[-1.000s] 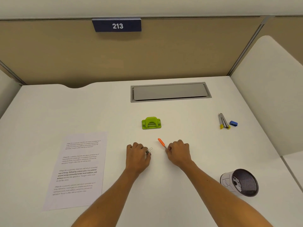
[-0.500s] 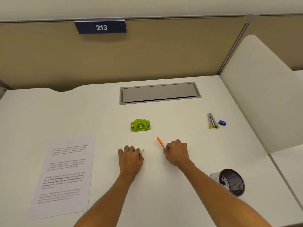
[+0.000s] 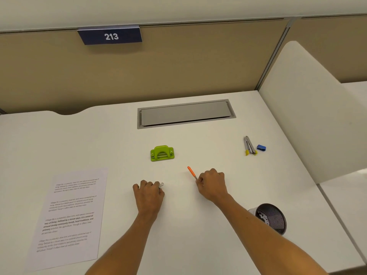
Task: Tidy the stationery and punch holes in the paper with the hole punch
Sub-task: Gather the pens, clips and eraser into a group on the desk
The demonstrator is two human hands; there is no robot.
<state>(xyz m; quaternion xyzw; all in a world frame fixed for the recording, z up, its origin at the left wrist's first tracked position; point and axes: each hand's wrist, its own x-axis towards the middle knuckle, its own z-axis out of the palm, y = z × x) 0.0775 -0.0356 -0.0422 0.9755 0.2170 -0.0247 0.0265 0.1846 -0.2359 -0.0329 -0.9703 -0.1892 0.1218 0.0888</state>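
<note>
My left hand [image 3: 149,196] is curled on the surface [image 3: 198,225], fingers closed around a small metal clip [image 3: 161,184] (barely showing). My right hand [image 3: 212,185] pinches the orange pen [image 3: 191,172]. The green hole punch [image 3: 162,153] sits just beyond; the paper [image 3: 69,217] lies left.

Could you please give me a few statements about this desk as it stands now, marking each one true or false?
1. The right hand is closed on the orange pen. True.
2. The sheet of paper sits in the green hole punch. False: they lie apart, the paper nearer and further left.
3. The mesh pen cup lies near the right forearm. True.
4. The left hand rests on the blue eraser. False: the eraser lies far right, beside the stapler.
</note>
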